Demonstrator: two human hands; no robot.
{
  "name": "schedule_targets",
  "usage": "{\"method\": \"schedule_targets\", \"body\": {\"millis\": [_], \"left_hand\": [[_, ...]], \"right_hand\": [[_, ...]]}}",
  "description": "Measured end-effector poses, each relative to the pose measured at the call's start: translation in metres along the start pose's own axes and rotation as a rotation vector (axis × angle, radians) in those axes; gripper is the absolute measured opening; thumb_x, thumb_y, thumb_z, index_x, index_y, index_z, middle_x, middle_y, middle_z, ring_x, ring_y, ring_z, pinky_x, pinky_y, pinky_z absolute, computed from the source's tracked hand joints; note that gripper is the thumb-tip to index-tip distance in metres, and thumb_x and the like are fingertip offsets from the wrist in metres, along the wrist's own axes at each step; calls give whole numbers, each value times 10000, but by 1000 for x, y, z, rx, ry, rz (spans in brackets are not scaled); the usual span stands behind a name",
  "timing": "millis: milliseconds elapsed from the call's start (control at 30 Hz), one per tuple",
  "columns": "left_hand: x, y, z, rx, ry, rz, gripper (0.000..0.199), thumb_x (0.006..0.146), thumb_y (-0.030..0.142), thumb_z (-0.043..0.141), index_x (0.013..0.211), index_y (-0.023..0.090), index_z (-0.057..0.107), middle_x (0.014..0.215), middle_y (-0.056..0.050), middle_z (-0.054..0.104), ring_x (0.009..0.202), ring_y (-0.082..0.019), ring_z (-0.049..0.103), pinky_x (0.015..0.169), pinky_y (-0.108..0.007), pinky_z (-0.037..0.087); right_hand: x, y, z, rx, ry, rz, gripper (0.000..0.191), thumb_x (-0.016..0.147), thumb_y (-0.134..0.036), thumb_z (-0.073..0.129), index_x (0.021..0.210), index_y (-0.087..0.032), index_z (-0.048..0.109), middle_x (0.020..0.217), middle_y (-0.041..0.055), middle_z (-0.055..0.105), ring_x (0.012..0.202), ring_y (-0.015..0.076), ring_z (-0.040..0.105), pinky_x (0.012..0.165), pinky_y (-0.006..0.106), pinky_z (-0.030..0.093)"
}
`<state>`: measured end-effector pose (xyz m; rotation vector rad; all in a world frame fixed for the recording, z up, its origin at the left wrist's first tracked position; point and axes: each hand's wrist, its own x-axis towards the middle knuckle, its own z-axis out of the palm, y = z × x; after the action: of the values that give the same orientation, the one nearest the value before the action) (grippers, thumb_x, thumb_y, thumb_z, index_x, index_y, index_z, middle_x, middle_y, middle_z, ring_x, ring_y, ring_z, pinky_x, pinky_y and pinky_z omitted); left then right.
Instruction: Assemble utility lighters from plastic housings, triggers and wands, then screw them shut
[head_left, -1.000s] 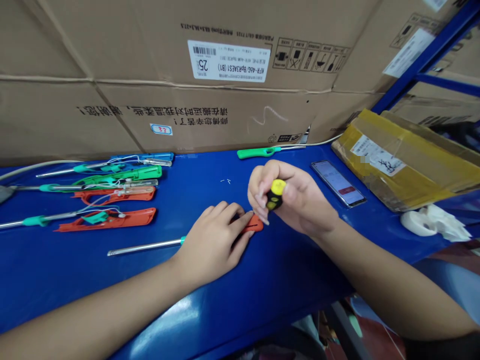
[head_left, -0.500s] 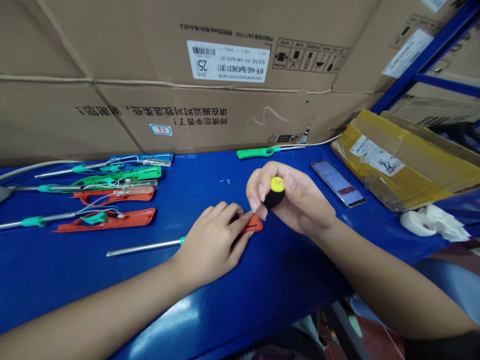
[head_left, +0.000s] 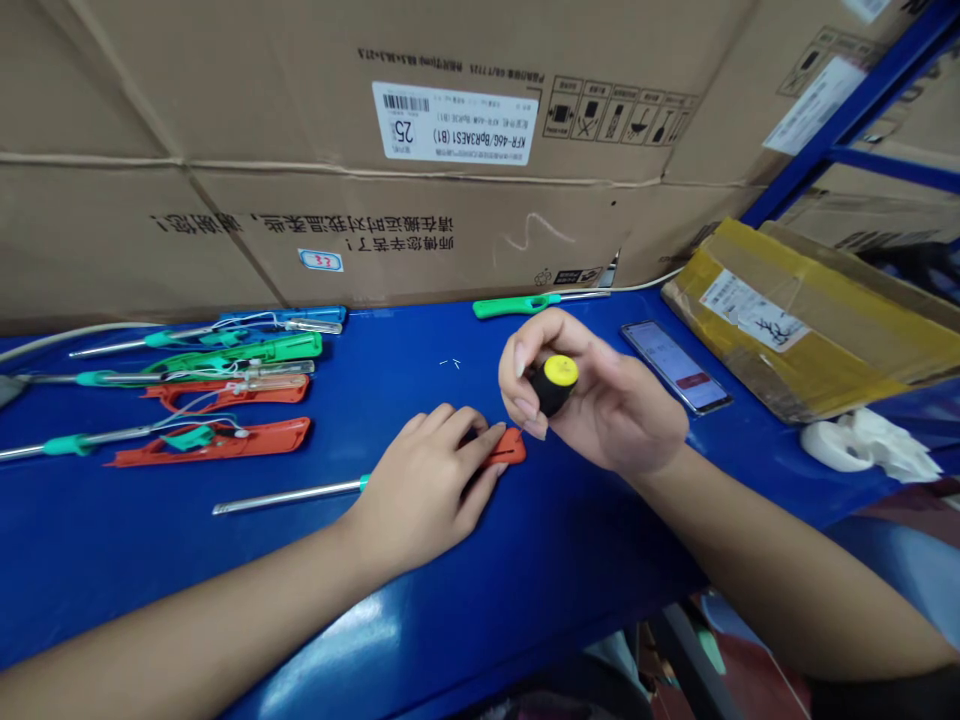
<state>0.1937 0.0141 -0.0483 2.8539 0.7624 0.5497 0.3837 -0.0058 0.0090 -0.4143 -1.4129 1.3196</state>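
Note:
My left hand (head_left: pixel 420 490) is closed over an orange long-neck lighter (head_left: pixel 512 447) on the blue table, pinning it flat. The lighter's metal tube (head_left: pixel 289 497) sticks out to the left, and most of its body is hidden under my fingers. Just above its orange end, my right hand (head_left: pixel 592 395) grips a screwdriver (head_left: pixel 556 385) by its black handle with a yellow cap. The cap faces up towards me; the shaft and tip cannot be seen.
Opened lighters with loose wires, one an orange shell (head_left: pixel 262 438), lie at left. Behind are a green lighter (head_left: pixel 510 306) and small white slivers (head_left: pixel 450 363). A phone (head_left: pixel 675 368), taped carton (head_left: pixel 825 320) and tissue roll (head_left: pixel 836 446) sit right. A large cardboard box (head_left: pixel 300 200) walls the back.
My right hand has shifted slightly right with the screwdriver, whose handle now leans more to the right. My left hand and the orange lighter have stayed put.

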Motion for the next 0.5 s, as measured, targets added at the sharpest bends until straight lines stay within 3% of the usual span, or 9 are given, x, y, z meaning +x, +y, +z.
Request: {"method": "schedule_targets", "body": {"millis": [167,267,367,500], "left_hand": [[1,0,0,1,13,5,294,1011,321,481,1212,204,662,1075,-89,632,927,-261,555,746,-409,455],[1,0,0,-5,16,10,288,1009,318,481,1199,210,669,1043,-85,637,932,-266,563,737,-410,454],[1,0,0,3,11,8,287,1011,320,483,1195,215,676,1076,-89,637,920,-260,559,723,-407,451],[0,0,1,7,14,7,300,1015,330,477,1202,201,674,1094,-94,638,904,-254,548,728,-410,456]], "right_hand": [[0,1,-3,-16,-56,-48,219,1004,-365,530,958,-170,616,875,17,535,673,119,552,638,287,455],[0,4,-1,20,-62,-49,89,963,-263,617,984,-191,569,912,6,550,711,114,590,665,283,481],[0,6,0,45,-20,-52,215,901,-130,680,962,-222,495,900,-26,572,644,69,537,610,218,437],[1,2,0,40,-3,-31,128,957,-287,620,980,-210,519,870,-18,550,608,71,478,582,224,396]]}}
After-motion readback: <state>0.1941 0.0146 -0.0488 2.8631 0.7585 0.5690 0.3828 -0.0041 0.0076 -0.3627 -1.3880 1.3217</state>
